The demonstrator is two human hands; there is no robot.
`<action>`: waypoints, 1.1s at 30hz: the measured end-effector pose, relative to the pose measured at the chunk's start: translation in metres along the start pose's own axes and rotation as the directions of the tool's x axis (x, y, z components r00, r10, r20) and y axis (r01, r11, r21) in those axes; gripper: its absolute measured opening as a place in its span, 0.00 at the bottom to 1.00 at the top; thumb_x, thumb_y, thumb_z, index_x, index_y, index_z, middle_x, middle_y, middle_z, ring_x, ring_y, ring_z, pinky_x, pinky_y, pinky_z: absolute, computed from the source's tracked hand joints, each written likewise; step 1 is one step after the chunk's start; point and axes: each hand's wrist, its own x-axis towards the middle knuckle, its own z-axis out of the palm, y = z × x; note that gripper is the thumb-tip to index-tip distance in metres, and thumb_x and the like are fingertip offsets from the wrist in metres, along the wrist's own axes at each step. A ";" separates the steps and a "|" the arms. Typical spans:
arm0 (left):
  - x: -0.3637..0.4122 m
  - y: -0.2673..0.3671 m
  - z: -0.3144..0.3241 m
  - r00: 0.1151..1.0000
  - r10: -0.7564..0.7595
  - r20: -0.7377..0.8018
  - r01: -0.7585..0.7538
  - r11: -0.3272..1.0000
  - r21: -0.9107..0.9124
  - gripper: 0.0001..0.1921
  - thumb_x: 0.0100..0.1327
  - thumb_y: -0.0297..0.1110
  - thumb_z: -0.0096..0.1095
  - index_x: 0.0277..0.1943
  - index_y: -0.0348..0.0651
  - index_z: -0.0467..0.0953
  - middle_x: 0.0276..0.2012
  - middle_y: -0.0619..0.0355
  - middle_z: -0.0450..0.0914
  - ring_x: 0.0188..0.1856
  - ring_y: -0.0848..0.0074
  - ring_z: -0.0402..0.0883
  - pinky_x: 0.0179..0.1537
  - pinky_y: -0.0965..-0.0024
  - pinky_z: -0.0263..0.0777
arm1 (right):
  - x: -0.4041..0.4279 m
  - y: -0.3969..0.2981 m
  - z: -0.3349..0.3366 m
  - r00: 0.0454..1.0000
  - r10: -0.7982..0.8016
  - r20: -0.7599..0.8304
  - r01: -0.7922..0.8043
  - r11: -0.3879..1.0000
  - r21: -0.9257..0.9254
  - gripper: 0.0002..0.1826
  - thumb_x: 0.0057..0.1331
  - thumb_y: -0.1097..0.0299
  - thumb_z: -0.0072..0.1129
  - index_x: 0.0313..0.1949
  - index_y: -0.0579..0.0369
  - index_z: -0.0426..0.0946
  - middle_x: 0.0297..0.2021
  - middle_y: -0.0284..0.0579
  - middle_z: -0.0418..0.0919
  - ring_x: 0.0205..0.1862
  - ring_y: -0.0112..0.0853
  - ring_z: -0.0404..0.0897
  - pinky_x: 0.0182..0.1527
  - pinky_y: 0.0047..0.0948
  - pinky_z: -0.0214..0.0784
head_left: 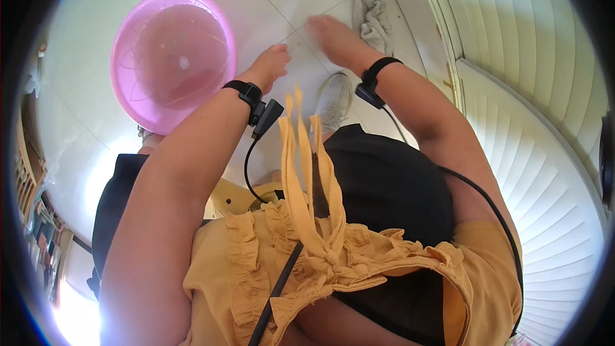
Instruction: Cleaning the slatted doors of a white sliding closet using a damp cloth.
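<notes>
My left hand hovers above the pale tiled floor, just right of a pink plastic basin. Its thumb and fingers are apart, and no object shows between them. Across from it, my right hand is blurred, back upward, its fingers pointing towards the upper left. Nothing is visible in it, though its palm is hidden. Cloudy brownish water lies in the basin, with a small whitish round spot in it. A crumpled greyish-white rag lies on the floor beyond my right hand.
White ribbed panels curve along the right side. My light mesh shoe stands below my hands. Black cables run from both wrist devices. Part of a yellow object, perhaps a stool, shows beneath me. Shelved items line the left rim.
</notes>
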 end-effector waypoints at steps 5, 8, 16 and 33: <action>-0.009 0.006 0.002 1.000 -0.007 0.011 0.007 1.000 0.002 0.28 0.68 0.31 0.52 0.70 0.38 0.60 0.68 0.53 0.66 0.67 0.67 0.65 0.62 0.60 0.67 | -0.030 0.015 0.014 0.994 -0.051 0.094 0.021 0.956 0.293 0.27 0.56 0.81 0.57 0.57 0.61 0.73 0.62 0.50 0.69 0.64 0.46 0.66 0.61 0.40 0.68; -0.014 0.004 -0.006 1.000 -0.021 -0.016 0.021 1.000 -0.010 0.29 0.68 0.31 0.52 0.71 0.38 0.59 0.68 0.52 0.65 0.68 0.67 0.64 0.63 0.60 0.66 | -0.021 0.005 -0.002 0.939 0.340 -0.062 -0.314 0.915 0.255 0.27 0.56 0.82 0.54 0.58 0.60 0.72 0.61 0.50 0.71 0.64 0.46 0.68 0.62 0.39 0.67; -0.007 0.010 0.002 1.000 0.006 0.004 -0.006 1.000 0.004 0.29 0.69 0.31 0.51 0.72 0.38 0.58 0.67 0.50 0.66 0.68 0.66 0.65 0.64 0.61 0.66 | -0.039 -0.005 0.021 0.999 -0.045 0.014 0.043 0.992 0.120 0.28 0.56 0.79 0.58 0.60 0.55 0.71 0.60 0.50 0.71 0.62 0.49 0.69 0.63 0.39 0.65; -0.014 -0.002 -0.008 0.992 -0.124 0.029 0.123 0.991 0.046 0.23 0.68 0.32 0.56 0.65 0.44 0.68 0.58 0.55 0.75 0.55 0.68 0.76 0.53 0.65 0.73 | -0.017 0.001 0.016 0.918 0.398 -0.003 -0.389 0.900 0.195 0.26 0.53 0.63 0.74 0.48 0.54 0.71 0.47 0.49 0.74 0.52 0.49 0.75 0.50 0.44 0.71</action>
